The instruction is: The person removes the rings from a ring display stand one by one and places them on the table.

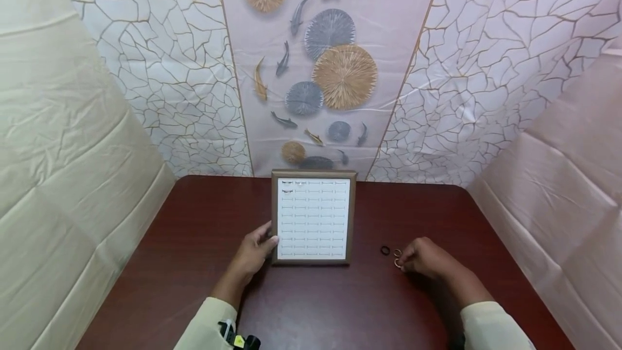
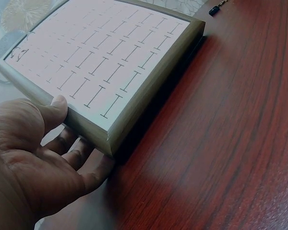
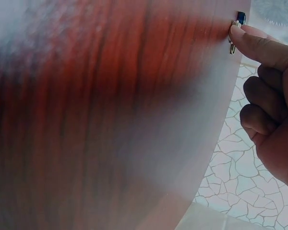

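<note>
A wooden-framed ring display box with a white slotted face stands tilted on the table. Several of its top-left slots hold small rings. My left hand grips the box by its lower left edge, the thumb on the frame's front and the fingers around its side and underneath. On the right, my right hand pinches a gold ring between thumb and forefinger at the tabletop. Just beyond lie another gold ring and a black ring. My right fingertips partly hide the pinched ring.
The dark red wooden table runs back to a patterned cloth backdrop. Pale draped panels flank both sides. A strapped device sits on my left sleeve.
</note>
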The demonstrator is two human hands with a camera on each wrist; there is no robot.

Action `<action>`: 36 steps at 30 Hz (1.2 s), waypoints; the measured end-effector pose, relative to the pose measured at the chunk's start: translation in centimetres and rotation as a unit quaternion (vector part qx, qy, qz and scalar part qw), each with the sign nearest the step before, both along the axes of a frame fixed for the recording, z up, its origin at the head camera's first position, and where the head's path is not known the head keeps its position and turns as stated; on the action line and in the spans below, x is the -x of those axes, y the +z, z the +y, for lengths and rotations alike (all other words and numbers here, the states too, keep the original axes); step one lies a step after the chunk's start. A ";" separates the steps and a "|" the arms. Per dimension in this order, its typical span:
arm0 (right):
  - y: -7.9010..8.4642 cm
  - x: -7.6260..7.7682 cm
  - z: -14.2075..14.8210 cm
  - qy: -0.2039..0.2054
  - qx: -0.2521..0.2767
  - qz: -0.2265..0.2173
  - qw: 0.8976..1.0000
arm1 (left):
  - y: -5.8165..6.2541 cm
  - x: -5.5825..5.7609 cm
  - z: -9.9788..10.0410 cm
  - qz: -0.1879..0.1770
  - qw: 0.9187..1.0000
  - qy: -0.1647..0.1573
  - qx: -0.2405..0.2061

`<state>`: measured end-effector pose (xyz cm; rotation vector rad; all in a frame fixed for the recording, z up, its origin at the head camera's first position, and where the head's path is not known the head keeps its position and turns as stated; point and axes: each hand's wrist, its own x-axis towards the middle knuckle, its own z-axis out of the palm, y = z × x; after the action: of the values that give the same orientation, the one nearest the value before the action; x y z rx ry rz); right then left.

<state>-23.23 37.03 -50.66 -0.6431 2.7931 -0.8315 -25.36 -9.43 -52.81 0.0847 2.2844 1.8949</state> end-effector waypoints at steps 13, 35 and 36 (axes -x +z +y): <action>3.1 1.5 -2.4 -0.002 0.032 0.086 0.996 | -0.1 0.0 -0.1 0.006 1.000 0.004 0.013; 10.4 5.6 -14.4 -0.022 0.040 0.226 0.973 | -0.1 0.2 0.1 0.010 1.000 0.009 0.008; 10.6 5.7 -15.0 -0.030 0.033 0.225 0.973 | -0.1 0.2 0.1 0.007 1.000 0.010 0.007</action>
<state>-28.92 22.07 -40.06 -0.8558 3.2110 -0.8886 -25.54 -9.31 -52.91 0.0725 2.3165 1.8936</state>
